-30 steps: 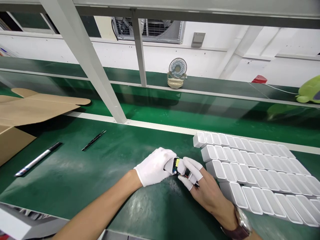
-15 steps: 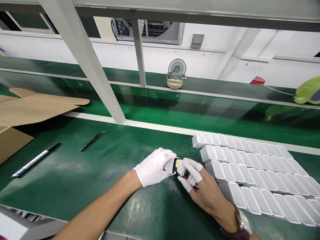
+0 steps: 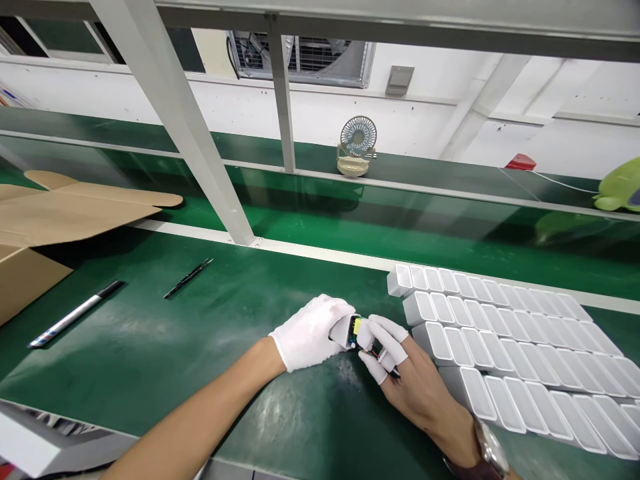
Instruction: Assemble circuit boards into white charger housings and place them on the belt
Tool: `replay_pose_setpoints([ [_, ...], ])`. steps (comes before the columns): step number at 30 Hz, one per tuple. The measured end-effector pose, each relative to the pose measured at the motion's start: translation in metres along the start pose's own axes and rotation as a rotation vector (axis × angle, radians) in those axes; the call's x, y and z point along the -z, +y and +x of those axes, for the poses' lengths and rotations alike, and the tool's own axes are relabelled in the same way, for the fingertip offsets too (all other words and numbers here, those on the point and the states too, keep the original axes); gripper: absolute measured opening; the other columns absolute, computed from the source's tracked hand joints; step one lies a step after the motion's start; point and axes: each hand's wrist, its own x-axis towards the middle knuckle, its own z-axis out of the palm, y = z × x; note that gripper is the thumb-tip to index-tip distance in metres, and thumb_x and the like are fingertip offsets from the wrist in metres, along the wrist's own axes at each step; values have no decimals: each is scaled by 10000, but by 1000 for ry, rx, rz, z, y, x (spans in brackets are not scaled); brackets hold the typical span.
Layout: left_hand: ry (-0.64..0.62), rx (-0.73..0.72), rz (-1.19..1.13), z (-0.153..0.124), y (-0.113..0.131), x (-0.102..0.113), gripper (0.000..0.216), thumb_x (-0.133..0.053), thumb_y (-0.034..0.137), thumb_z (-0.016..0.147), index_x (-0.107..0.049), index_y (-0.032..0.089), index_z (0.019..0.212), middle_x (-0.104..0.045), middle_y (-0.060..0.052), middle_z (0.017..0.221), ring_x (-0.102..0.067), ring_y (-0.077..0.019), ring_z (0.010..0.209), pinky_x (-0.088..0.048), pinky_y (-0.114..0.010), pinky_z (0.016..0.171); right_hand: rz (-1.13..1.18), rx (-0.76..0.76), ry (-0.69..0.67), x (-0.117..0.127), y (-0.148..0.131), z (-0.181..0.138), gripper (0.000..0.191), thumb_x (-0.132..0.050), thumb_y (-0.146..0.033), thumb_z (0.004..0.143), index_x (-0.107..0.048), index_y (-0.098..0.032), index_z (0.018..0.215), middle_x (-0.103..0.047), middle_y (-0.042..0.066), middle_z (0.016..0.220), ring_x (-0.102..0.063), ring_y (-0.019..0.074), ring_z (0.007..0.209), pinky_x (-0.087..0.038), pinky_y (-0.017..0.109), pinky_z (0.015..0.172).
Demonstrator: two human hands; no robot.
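Little has moved in the last second: both hands sit at the same spot, and your right fingertips have drawn slightly closer to the casing mouth.

Your left hand (image 3: 313, 333), in a white glove, has its grip closed around a small white casing (image 3: 343, 331). It is held low at the green surface (image 3: 175, 353), open end toward your right. Your right hand (image 3: 415, 387), fingertips capped, pinches a small circuit board (image 3: 356, 327) with a yellow part, partly inside that casing. Thin wires trail beneath.

Judgement: both pieces are light. The casing is stiff and smooth, and the board is fragile, so take it by its edges, clear of the wires.

Rows of matching empty casings (image 3: 500, 333) lie just to the right. A marker (image 3: 75, 313), tweezers (image 3: 189, 278) and a cardboard box (image 3: 75, 207) lie well to the left. A desk fan (image 3: 357, 143) stands on the far ledge.
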Motion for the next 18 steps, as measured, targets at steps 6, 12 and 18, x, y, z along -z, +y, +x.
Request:
replay_pose_setpoints([
  [6,30,-22,18,-3,-4,-5,332,-663,163,789,-589,195,1111,-672,-81,1038,-631,-252,951,-494,-357,846,13,9,13,-1,0,1,681,-627,-145,916,-312,-187,1519,-526,168,1376,-543,281,1266,-552,451,997],
  [12,16,-19,27,-2,-1,-3,241,-649,171,797,-609,198,1033,-676,-79,1029,-631,-252,941,-495,-350,830,18,-15,3,-1,1,2,664,-622,-165,926,-322,-206,1516,-521,155,1397,-556,272,1246,-563,440,975],
  [18,8,-12,19,0,0,-2,243,-655,171,794,-610,203,1030,-679,-75,1027,-634,-257,962,-491,-356,846,15,-13,6,-2,1,1,658,-631,-174,925,-331,-213,1510,-522,146,1403,-571,260,1227,-563,424,973],
])
